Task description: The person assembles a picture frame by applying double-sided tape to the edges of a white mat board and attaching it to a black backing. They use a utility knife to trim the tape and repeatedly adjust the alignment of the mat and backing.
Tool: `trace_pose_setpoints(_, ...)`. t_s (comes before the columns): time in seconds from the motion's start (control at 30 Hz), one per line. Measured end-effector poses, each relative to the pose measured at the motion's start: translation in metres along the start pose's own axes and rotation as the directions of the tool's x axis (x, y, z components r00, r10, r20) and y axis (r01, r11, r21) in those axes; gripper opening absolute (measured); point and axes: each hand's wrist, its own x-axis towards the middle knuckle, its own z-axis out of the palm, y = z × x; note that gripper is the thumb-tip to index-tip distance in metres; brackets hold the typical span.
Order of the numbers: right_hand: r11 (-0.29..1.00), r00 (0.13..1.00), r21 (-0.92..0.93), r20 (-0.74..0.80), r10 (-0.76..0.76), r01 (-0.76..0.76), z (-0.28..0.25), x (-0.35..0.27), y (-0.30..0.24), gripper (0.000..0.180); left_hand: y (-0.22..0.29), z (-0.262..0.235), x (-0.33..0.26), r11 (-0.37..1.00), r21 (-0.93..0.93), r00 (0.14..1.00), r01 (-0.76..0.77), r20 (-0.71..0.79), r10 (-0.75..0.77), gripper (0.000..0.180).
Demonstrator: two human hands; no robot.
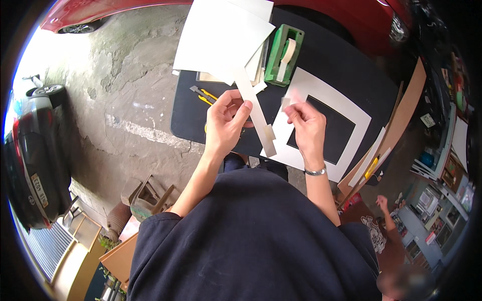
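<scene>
**Hand Positions: Strip and Tape over the Mat Board**

The left hand (227,118) holds a long white card strip (257,114) in a closed finger-and-thumb grip; the strip angles down over the dark surface (321,55). A short tape piece (270,132) sits on the strip near its lower end. The right hand (307,128) pinches a small tape piece (287,102) at the fingertips, grip closed. A white window mat (346,108) lies flat beneath both hands. A green tape dispenser (284,54) stands behind, beside stacked white sheets (221,37). A yellow utility knife (202,94) lies left.
</scene>
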Motion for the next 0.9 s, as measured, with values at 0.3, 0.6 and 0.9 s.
trace_pose_setpoints(0.3, 0.998, 0.988, -0.052, 0.154, -0.025, 0.034, -0.029, -0.005, -0.042, 0.018, -0.005, 0.045, -0.007, 1.0, 0.017, 0.987, -0.002, 0.159, -0.001, 0.019)
trace_pose_setpoints(0.6, 0.998, 0.988, -0.054, 0.15, 0.031, -0.023, -0.047, -0.014, -0.039, 0.016, -0.002, 0.066, -0.018, 0.999, 0.053, 0.98, 0.006, 0.2, -0.016, 0.018)
trace_pose_setpoints(0.9, 0.996, 0.998, -0.072, 0.047, -0.04, 0.044, -0.056, -0.026, -0.03, 0.026, -0.008, 0.083, -0.027, 0.995, 0.09, 0.977, -0.031, 0.214, 0.011, 0.018)
